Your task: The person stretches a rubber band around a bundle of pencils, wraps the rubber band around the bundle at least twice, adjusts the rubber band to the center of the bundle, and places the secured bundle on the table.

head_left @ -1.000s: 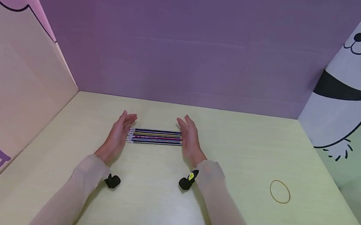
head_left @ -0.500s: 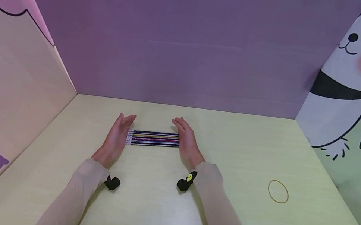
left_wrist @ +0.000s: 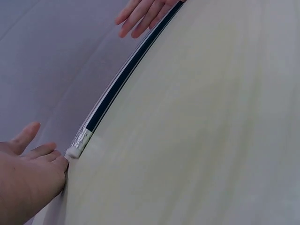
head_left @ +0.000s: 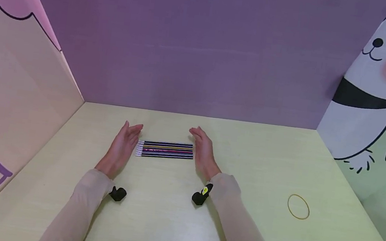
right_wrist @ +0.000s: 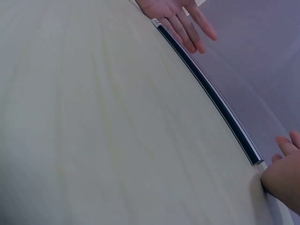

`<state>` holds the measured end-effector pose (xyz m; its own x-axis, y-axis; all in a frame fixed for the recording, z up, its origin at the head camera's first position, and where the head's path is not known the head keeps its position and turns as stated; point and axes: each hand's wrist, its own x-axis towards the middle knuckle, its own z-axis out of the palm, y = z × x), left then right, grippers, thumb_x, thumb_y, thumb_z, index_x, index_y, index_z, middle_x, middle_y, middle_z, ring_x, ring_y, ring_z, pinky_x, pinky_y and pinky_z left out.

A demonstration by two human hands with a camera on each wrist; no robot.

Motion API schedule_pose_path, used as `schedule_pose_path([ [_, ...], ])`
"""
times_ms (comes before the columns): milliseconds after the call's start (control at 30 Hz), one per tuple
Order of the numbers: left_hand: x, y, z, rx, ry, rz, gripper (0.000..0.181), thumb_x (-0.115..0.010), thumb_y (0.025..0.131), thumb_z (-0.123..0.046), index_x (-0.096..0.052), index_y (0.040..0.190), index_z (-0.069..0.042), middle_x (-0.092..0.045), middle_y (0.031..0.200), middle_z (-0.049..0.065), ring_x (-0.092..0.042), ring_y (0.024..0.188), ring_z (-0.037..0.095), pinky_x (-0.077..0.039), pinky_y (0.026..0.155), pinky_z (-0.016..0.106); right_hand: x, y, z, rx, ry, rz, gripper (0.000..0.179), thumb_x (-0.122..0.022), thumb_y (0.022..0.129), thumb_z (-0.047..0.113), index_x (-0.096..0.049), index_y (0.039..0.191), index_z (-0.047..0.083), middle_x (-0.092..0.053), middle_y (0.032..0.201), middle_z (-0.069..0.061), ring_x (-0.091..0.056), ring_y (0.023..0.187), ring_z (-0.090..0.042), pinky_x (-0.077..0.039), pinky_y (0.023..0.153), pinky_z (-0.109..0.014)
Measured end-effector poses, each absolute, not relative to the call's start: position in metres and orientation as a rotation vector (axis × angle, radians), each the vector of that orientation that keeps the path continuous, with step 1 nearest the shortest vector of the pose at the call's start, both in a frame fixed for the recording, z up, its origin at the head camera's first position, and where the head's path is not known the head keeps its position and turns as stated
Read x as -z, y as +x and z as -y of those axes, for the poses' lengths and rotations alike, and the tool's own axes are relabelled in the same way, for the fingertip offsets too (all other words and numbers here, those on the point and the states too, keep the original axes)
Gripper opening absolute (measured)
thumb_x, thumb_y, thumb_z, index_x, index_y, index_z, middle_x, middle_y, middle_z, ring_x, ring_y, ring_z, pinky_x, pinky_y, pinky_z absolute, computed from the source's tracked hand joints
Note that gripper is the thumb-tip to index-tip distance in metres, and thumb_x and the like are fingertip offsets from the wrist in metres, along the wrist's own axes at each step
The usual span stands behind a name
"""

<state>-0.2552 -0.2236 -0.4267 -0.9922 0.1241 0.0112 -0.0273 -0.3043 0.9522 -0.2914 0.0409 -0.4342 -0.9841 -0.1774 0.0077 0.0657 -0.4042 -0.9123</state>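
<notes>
Eraser-tipped pencils (head_left: 165,150) are lying side by side between left hand (head_left: 122,148) and right hand (head_left: 205,154).
From my remote post I'm seeing both hands standing on edge, fingers lying fairly straight and gripping nothing: the left just beside the pencils' white erasers (left_wrist: 73,152), the right just beside their opposite ends (right_wrist: 257,162). I can't tell whether either palm is touching. I'm judging the facing palms are serving as end stops. A rubber band (head_left: 299,218) is resting well to the pencils' right, nearer the person. Tabletop (head_left: 157,208) is stretching in front of the pencils; beyond them, its far edge is meeting a purple panel (head_left: 200,57), likely limiting reach.
</notes>
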Motion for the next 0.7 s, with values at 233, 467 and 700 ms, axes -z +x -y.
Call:
schedule_pose_path([
  [233,0.426,-0.257,0.22,-2.424,0.139,-1.81,0.074,-0.022,0.107,-0.054,-0.015,0.156,0.001,-0.007,0.167,0.011,-0.004,0.154,0.021,0.0,0.123,0.031,0.437,-0.296,-0.041,2.508,-0.142,-1.55,0.056,-0.044,0.105,0.034,-0.043,0.142,-0.008,-0.021,0.163,-0.009,-0.013,0.152,-0.018,-0.005,0.123,-0.035],
  [467,0.425,-0.251,0.219,-2.384,0.15,-1.864,0.076,-0.023,0.106,-0.055,-0.015,0.156,0.003,-0.008,0.166,0.014,-0.006,0.153,0.023,-0.002,0.123,0.033,0.435,-0.293,-0.044,2.459,-0.136,-1.55,0.059,-0.044,0.104,0.036,-0.039,0.147,-0.005,-0.034,0.158,-0.015,-0.015,0.152,-0.02,-0.002,0.123,-0.036],
  [700,0.418,-0.244,0.228,-2.075,0.157,-2.15,0.065,-0.031,0.11,-0.04,-0.017,0.155,0.003,-0.015,0.163,0.019,-0.012,0.152,0.029,-0.01,0.123,0.041,0.427,-0.291,-0.054,2.226,-0.227,-1.959,0.049,-0.051,0.103,0.029,-0.051,0.139,-0.003,-0.043,0.152,-0.011,-0.034,0.145,-0.024,-0.019,0.121,-0.042],
])
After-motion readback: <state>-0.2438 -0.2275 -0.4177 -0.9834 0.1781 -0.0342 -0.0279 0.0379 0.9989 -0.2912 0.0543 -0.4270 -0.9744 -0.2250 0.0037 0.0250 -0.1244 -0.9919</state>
